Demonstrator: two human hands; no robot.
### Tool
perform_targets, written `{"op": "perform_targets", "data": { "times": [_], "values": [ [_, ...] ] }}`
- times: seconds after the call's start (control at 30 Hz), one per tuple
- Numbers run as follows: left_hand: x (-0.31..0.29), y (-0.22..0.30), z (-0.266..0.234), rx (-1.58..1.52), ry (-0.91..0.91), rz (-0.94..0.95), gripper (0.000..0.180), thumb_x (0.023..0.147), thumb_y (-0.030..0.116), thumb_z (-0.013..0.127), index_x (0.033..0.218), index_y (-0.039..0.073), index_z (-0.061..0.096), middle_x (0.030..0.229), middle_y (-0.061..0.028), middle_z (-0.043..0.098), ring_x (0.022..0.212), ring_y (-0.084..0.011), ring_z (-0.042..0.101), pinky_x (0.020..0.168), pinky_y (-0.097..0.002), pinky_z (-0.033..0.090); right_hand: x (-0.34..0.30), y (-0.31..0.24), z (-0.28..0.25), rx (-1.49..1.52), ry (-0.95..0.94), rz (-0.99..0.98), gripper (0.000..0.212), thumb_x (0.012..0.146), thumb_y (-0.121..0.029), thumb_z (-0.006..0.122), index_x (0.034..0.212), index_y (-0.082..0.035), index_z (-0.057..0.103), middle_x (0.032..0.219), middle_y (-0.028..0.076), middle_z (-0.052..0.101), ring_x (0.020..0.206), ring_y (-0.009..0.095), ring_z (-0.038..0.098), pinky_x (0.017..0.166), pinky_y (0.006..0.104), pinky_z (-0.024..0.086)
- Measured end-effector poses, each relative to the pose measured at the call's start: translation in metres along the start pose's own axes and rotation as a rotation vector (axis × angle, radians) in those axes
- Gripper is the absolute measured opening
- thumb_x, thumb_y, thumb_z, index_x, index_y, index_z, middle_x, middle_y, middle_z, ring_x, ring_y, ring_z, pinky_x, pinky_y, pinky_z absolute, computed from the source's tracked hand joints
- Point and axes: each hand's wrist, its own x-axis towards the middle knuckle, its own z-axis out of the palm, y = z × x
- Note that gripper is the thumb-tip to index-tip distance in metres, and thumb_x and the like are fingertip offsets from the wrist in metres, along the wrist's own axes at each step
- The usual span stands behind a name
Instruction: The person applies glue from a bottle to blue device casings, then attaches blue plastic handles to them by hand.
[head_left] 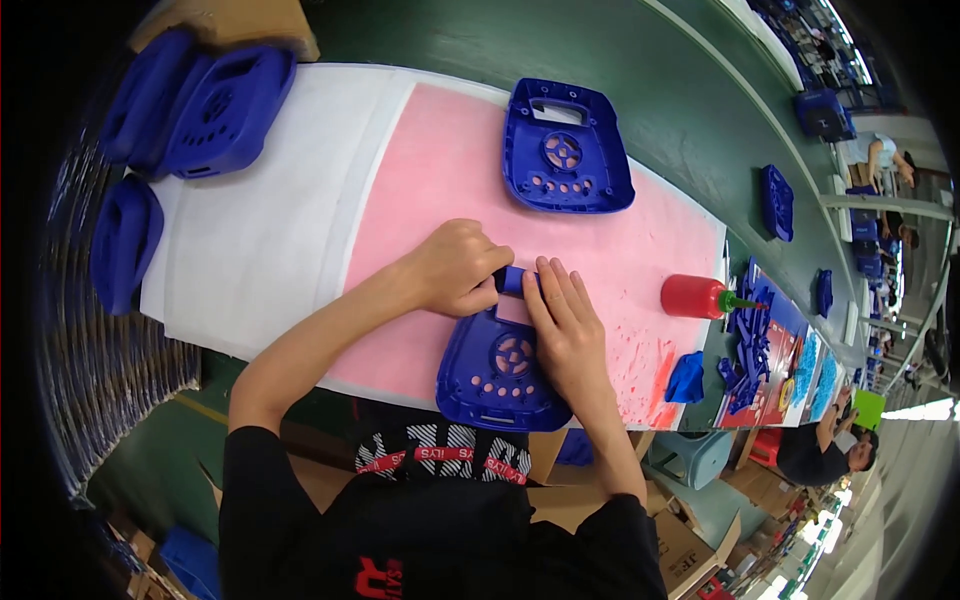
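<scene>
A blue plastic housing [467, 378] lies on the pink sheet close to my body. It has a round spoked vent, a row of holes and a handle opening at its far end. My left hand [462, 268] is closed at the left of the handle, fingers curled and thumb bent against it. A smooth blue section of the handle [515, 281] shows between my hands. My right hand [570, 325] lies along the housing's right side, fingers straight and close together over the handle's right end; its thumb is hidden. Beyond is a second housing [590, 160], inner side up.
More blue housings [232, 112] stand at the far left by a cardboard box [240, 25]. To the right are a red bottle with green nozzle [692, 297], a blue cloth-like piece [686, 378] and piled blue strips [747, 345]. A green conveyor [690, 110] runs behind, carrying blue parts.
</scene>
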Motion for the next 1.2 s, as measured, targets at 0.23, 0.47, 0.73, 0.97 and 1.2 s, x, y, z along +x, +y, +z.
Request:
{"op": "perform_targets", "data": {
  "times": [0.23, 0.47, 0.73, 0.97, 1.2],
  "values": [
    [0.004, 0.002, 0.000, -0.025, -0.045, 0.010, 0.018, 0.061, 0.014, 0.061, 0.073, 0.003, 0.055, 0.055, -0.0135, 0.054, 0.054, -0.0338, 0.055, 0.059, -0.0437, 0.044, -0.009, -0.001, -0.002, -0.095, -0.117, -0.014, 0.057, 0.079, -0.007, 0.055, 0.134, 0.004, 0.050, 0.142, 0.025, 0.046, 0.132, 0.038, 0.045, 0.109, 0.0485, 0.038],
    [0.002, 0.001, -0.001, -0.001, -0.049, 0.032, 0.019, 0.061, 0.013, 0.061, 0.075, 0.003, 0.054, 0.055, -0.0130, 0.053, 0.053, -0.0337, 0.055, 0.059, -0.0433, 0.044, -0.005, 0.014, -0.008, -0.041, -0.165, -0.090, 0.057, 0.080, -0.008, 0.053, 0.136, 0.003, 0.048, 0.144, 0.023, 0.044, 0.134, 0.037, 0.043, 0.110, 0.0462, 0.038],
    [0.005, 0.003, -0.006, 0.046, -0.058, 0.071, 0.020, 0.060, 0.015, 0.061, 0.074, 0.003, 0.054, 0.056, -0.0129, 0.053, 0.054, -0.0341, 0.055, 0.059, -0.0438, 0.044, -0.002, 0.004, -0.011, -0.071, -0.194, -0.075, 0.057, 0.080, -0.008, 0.053, 0.136, 0.003, 0.049, 0.144, 0.022, 0.045, 0.134, 0.037, 0.044, 0.108, 0.0454, 0.039],
    [0.006, 0.004, -0.004, 0.040, -0.061, 0.090, 0.021, 0.060, 0.016, 0.062, 0.074, 0.003, 0.055, 0.058, -0.0129, 0.054, 0.056, -0.0339, 0.055, 0.061, -0.0439, 0.044, -0.008, 0.006, -0.008, -0.080, -0.150, -0.095, 0.060, 0.077, -0.007, 0.057, 0.135, 0.004, 0.049, 0.143, 0.024, 0.045, 0.132, 0.039, 0.045, 0.109, 0.0467, 0.038],
    [0.014, -0.001, -0.026, 0.005, 0.077, -0.006, 0.033, 0.072, 0.020, 0.063, 0.101, 0.004, 0.064, 0.100, -0.0186, 0.056, 0.093, -0.0360, 0.055, 0.082, -0.0449, 0.045, -0.010, -0.012, -0.039, -0.189, -0.044, 0.158, 0.065, 0.079, -0.013, 0.064, 0.139, 0.001, 0.044, 0.135, 0.024, 0.050, 0.123, 0.038, 0.052, 0.102, 0.0456, 0.043]
  ]
}}
